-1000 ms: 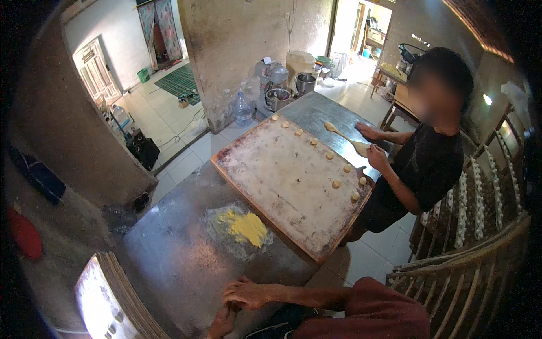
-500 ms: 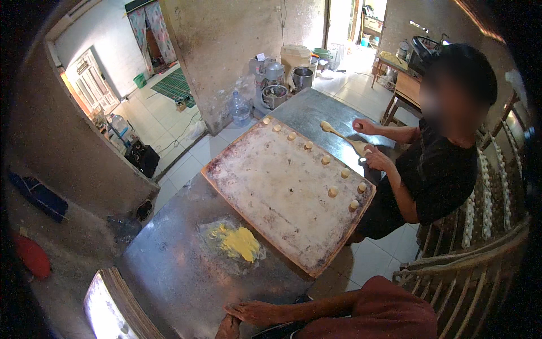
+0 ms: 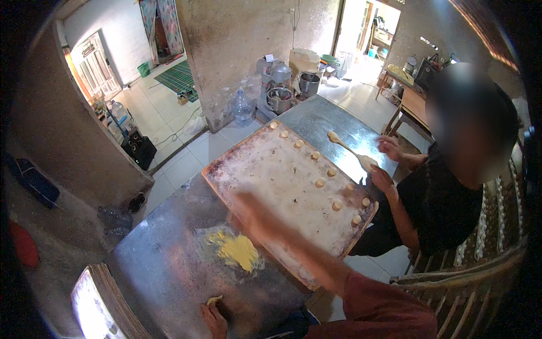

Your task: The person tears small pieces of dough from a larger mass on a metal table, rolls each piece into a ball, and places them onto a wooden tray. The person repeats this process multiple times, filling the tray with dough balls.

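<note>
My left hand is low on the dark metal table, fingers closed on a small pale piece of dough. My right arm reaches across the near left part of a floured wooden board. At its end my right hand is smeared by motion, so its fingers do not show clearly. Several small round dough pieces lie along the board's far and right sides. Between my two hands, a crumbly yellow heap rests on the metal.
Across the board, a co-worker in black holds one end of a long dough strip. A stack of boards or trays stands at the near left. Racks with pale dough rows are at right; a mixer stands behind.
My right hand has swung from beside my left hand to above the board. The dough piece now shows at my left fingers. One more round dough piece lies on the board.
</note>
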A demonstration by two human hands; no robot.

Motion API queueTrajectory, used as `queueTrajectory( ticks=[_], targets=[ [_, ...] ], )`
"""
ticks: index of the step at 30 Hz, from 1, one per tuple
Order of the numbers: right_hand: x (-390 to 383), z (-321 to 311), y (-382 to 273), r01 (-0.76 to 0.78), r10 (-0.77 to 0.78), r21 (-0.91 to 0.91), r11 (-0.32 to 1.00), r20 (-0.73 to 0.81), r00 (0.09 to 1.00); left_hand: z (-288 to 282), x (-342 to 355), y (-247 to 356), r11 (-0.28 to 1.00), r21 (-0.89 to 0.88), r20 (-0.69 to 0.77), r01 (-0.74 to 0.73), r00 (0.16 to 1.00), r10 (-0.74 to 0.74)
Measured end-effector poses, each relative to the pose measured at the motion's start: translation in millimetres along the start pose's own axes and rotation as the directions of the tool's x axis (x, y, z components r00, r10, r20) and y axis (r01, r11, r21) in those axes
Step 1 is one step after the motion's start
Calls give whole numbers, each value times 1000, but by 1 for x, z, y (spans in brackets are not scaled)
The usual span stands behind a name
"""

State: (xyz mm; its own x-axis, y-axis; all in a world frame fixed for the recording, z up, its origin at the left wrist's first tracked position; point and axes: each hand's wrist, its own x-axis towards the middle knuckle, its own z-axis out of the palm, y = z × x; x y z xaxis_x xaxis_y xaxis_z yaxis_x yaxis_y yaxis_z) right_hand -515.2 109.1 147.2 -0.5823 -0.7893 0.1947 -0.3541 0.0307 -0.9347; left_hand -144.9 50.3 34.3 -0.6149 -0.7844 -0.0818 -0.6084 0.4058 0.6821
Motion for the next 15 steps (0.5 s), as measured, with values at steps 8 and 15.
queueTrajectory(
  ticks=[8, 15],
  targets=[
    [157, -302, 232, -597, -123, -798, 81, -602, 789, 17, 27, 2, 972, 142, -99, -185, 975, 200],
    [96, -386, 352, -858, 418, -511, 63, -767, 487, 23, 27, -9, 982, 181, -95, -45, 994, 63]
  ],
)
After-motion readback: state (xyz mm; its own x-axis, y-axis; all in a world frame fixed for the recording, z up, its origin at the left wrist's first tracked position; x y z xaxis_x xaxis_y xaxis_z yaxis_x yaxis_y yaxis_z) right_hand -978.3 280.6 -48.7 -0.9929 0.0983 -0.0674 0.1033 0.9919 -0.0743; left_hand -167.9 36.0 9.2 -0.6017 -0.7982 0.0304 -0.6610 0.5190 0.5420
